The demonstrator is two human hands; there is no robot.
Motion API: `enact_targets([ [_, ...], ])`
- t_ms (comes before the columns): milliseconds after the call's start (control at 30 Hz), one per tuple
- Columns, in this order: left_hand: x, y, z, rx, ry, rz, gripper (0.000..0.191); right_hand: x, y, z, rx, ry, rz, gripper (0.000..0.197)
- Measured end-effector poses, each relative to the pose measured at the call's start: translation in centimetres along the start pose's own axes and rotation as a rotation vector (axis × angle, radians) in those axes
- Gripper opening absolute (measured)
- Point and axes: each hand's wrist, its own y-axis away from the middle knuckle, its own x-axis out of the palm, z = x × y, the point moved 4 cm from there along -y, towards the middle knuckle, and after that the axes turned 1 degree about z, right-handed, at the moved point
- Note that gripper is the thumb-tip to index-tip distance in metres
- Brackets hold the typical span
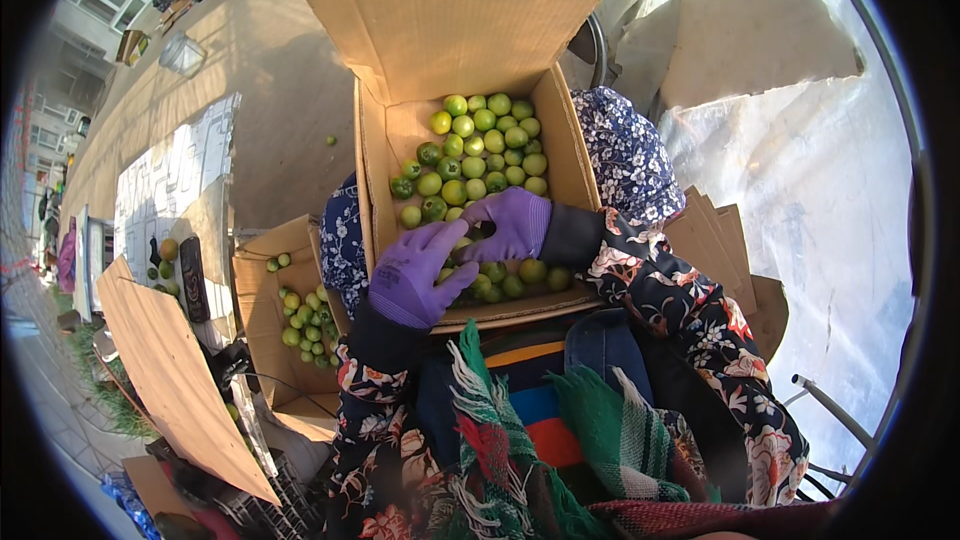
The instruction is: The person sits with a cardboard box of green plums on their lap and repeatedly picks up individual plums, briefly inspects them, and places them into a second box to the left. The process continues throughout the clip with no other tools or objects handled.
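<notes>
A cardboard box [571, 142] stands before me with its tall flap [465, 15] raised at the far side. Many small green tomatoes [473, 166] cover much of its floor, some yellowish, a few with dark green tops. Both my hands wear purple gloves with black cuffs. My left hand [416, 270] reaches over the near left part of the box, thumb spread from the fingers. From the right comes my right hand [511, 223], its fingers curled, its fingertips meeting those of the left. Greenish fruit shows between and below them; whether either hand grips one is hidden.
A second cardboard box [274, 337] with more green tomatoes sits lower on the left. Beyond it lie a leaning wooden board [180, 382] and a dark phone-like object [193, 279]. Flattened cardboard [709, 240] is at right, beside shiny sheeting [810, 187]. A clear bucket [182, 55] stands far left.
</notes>
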Motion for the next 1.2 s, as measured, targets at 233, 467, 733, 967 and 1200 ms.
enact_targets([
  [233,-0.3,0.1,-0.3,0.007,0.009,-0.02,0.053,-0.3,0.4,0.4,0.018,-0.103,0.006,0.045],
  [467,-0.5,0.4,-0.1,-0.042,0.05,-0.091,0.049,-0.4,0.6,0.3,0.036,-0.244,-0.089,0.047],
  [733,-3.2,2.6,1.2,-0.131,0.193,-0.599,0.044,-0.6,0.3,-0.9,-0.083,-0.366,-0.238,0.038],
  [967,-3.7,9.2,17.4,-0.418,0.363,-1.018,0.036,0.0,-0.4,-1.7,-0.062,-0.025,-0.267,0.036],
  [1200,3.0,23.5,38.0,-1.06,0.068,-0.843,0.041,-0.2,0.1,-1.1,-0.01,0.024,-0.234,0.032],
])
